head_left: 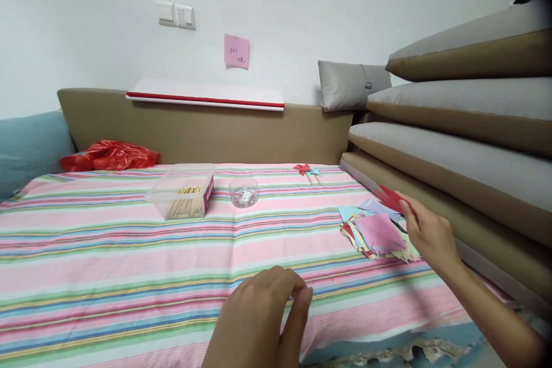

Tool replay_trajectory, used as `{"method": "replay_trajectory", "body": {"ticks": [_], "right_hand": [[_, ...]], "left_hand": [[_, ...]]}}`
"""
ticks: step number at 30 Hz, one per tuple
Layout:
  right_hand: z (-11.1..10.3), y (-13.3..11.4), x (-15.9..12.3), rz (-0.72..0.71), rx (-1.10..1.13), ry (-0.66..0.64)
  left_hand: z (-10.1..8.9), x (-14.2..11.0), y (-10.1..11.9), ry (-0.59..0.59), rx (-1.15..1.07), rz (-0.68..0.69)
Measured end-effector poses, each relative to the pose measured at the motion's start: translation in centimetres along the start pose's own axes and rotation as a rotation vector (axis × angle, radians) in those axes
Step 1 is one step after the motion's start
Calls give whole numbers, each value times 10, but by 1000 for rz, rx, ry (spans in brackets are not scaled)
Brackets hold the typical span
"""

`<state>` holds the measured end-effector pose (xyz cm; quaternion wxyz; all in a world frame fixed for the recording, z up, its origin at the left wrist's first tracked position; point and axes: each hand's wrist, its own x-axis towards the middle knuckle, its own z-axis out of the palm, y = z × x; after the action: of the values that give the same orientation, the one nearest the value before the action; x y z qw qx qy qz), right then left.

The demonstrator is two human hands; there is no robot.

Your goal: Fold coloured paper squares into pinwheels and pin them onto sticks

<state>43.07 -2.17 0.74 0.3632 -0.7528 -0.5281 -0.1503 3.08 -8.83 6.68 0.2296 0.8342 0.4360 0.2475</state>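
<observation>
Right hand (431, 237), outstretched, pinches red paper (390, 199); left hand (263, 313) curls (thumb contact unclear).

Bright, diffuse light; soft shadow below right hand (431, 236); dark top-right corner; cushions (470, 146) stretched toward right edge.

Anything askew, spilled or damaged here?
Minor stuff: the loose heap of coloured paper pieces at right is untidily fanned, corners jutting out. Below the near edge of the pink striped cloth, the blue fabric has a ragged-looking border, possibly frayed, but blurred. No spill visible.
</observation>
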Motion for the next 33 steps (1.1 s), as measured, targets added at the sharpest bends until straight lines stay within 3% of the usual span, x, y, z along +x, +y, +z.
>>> {"method": "replay_trajectory", "body": {"ticks": [4,7,9,12,14,18,26,28,33], "right_hand": [[-11,-55,-7,17,318,5],[-11,-99,-18,2,535,-90],[-10,-125,-27,-2,725,-239],[-7,-158,-39,101,1173,-529],[-5,-176,-43,149,1312,-653],[7,-199,-47,127,1356,-830],[65,-220,-52,15,1317,-983],[77,-222,-53,81,1305,-967],[94,-220,-63,302,1235,-766]], "left_hand": [[7,11,4,44,-84,-63],[13,24,0,127,-215,-161],[15,33,-4,198,-316,-219],[13,44,-10,273,-528,-292],[10,49,-16,295,-733,-322],[7,56,-38,261,-1060,-251],[26,74,-112,119,-1167,-329],[27,79,-119,128,-1153,-342],[25,89,-127,225,-1278,-397]]}}
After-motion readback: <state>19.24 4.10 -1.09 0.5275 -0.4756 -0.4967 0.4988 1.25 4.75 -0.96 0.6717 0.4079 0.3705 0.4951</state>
